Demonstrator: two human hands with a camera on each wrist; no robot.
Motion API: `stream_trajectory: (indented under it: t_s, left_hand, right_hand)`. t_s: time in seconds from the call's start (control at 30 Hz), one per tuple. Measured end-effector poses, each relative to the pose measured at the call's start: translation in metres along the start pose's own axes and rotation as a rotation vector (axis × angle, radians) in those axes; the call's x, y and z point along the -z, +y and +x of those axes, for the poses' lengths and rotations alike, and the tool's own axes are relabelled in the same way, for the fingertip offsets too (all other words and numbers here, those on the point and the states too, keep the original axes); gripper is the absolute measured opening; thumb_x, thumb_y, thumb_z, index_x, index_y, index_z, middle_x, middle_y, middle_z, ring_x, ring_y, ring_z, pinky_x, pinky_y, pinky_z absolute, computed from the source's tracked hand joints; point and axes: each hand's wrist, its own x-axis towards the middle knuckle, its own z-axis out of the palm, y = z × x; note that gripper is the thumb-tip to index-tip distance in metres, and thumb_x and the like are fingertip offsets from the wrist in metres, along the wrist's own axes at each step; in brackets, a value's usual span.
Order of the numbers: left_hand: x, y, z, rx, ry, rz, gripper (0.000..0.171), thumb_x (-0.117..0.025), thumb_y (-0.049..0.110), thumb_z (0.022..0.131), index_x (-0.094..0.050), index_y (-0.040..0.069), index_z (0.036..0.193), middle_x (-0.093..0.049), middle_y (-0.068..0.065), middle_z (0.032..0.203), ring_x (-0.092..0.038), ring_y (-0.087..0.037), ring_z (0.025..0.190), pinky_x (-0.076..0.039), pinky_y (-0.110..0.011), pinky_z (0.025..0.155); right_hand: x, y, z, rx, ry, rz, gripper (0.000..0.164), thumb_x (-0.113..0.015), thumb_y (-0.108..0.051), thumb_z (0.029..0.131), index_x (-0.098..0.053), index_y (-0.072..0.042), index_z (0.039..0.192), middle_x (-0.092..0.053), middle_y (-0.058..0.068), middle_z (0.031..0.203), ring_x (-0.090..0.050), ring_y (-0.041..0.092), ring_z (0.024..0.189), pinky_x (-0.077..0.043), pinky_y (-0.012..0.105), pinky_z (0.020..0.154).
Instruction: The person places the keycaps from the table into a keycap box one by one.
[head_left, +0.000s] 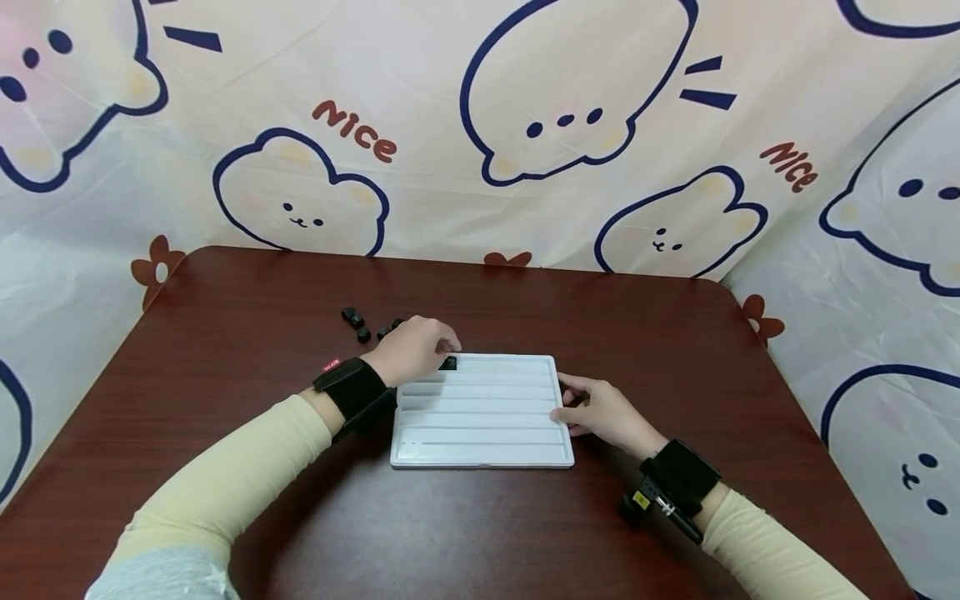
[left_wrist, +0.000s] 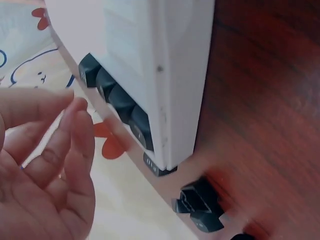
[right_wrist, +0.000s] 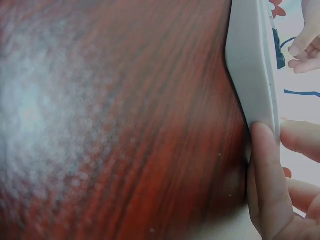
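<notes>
A white tray with parallel ridges (head_left: pixel 483 419) lies on the table between both hands. Black keycaps (left_wrist: pixel 120 100) stand in a short row at its far left end; most are hidden behind the left hand in the head view. My left hand (head_left: pixel 411 350) hovers over that corner, its thumb and fingertips (left_wrist: pixel 80 104) drawn close together. Nothing shows between them in the left wrist view. With thumb and fingers my right hand (head_left: pixel 606 414) grips the tray's right edge, and the right wrist view shows the white side wall (right_wrist: pixel 252 65) in that hold.
Several loose black keycaps (head_left: pixel 356 323) lie on the brown table (head_left: pixel 480 533) beyond the left hand. One keycap (left_wrist: pixel 159 165) is close to the tray's corner in the left wrist view. A patterned cloth (head_left: pixel 435 208) hangs behind the table and along its sides.
</notes>
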Motion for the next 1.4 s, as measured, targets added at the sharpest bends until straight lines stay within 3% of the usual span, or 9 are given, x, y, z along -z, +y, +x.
stream_trajectory:
  t_s: [0.3, 0.6, 0.73, 0.97, 1.2, 1.4]
  left_hand:
    - [0.018, -0.012, -0.002, -0.041, -0.019, -0.096, 0.018, -0.066, 0.002, 0.098, -0.076, 0.003, 0.113, -0.073, -0.009, 0.111, -0.065, -0.021, 0.098, -0.055, -0.035, 0.088]
    - [0.056, -0.035, -0.006, -0.032, 0.04, -0.174, 0.017, -0.069, 0.003, 0.097, -0.076, 0.002, 0.112, -0.074, -0.012, 0.11, -0.067, -0.023, 0.099, -0.056, -0.041, 0.088]
    - [0.064, -0.049, -0.01, -0.003, 0.058, -0.176, 0.017, -0.069, 0.001, 0.097, -0.076, 0.001, 0.112, -0.074, -0.011, 0.105, -0.067, -0.024, 0.097, -0.056, -0.04, 0.086]
    - [0.054, -0.064, -0.018, 0.054, 0.045, -0.156, 0.016, -0.069, -0.001, 0.096, -0.076, 0.002, 0.11, -0.072, -0.009, 0.103, -0.063, -0.026, 0.093, -0.057, -0.038, 0.082]
    - [0.039, -0.056, -0.014, -0.002, 0.009, -0.067, 0.016, -0.073, 0.0, 0.093, -0.078, 0.006, 0.107, -0.072, -0.008, 0.107, -0.063, -0.025, 0.094, -0.056, -0.038, 0.086]
    - [0.031, -0.05, -0.008, 0.011, -0.033, -0.054, 0.017, -0.073, 0.0, 0.093, -0.077, 0.004, 0.109, -0.072, -0.01, 0.109, -0.063, -0.025, 0.095, -0.056, -0.038, 0.088]
  right_hand:
    - [-0.001, -0.002, 0.0, 0.0, 0.0, 0.009, 0.071, -0.074, -0.002, 0.092, -0.038, 0.008, 0.153, -0.052, 0.015, 0.104, -0.06, 0.02, 0.08, -0.061, 0.035, 0.072]
    - [0.007, -0.004, 0.004, 0.005, 0.0, -0.031, 0.072, -0.076, -0.004, 0.092, -0.04, 0.007, 0.152, -0.05, 0.014, 0.102, -0.059, 0.021, 0.081, -0.06, 0.034, 0.07]
    - [0.009, -0.004, 0.003, 0.008, 0.003, -0.037, 0.072, -0.076, -0.004, 0.092, -0.039, 0.008, 0.152, -0.05, 0.014, 0.102, -0.058, 0.021, 0.08, -0.06, 0.034, 0.07]
    - [0.005, -0.001, -0.001, -0.003, -0.004, -0.017, 0.071, -0.075, -0.004, 0.092, -0.039, 0.008, 0.152, -0.051, 0.014, 0.102, -0.06, 0.021, 0.081, -0.06, 0.034, 0.071]
    - [0.001, -0.001, -0.004, 0.006, -0.001, -0.001, 0.072, -0.076, -0.003, 0.092, -0.039, 0.009, 0.152, -0.051, 0.013, 0.101, -0.058, 0.021, 0.079, -0.06, 0.035, 0.069]
    - [0.001, -0.002, -0.004, 0.006, 0.002, -0.007, 0.071, -0.076, -0.004, 0.091, -0.04, 0.008, 0.152, -0.051, 0.013, 0.1, -0.058, 0.021, 0.08, -0.06, 0.035, 0.07]
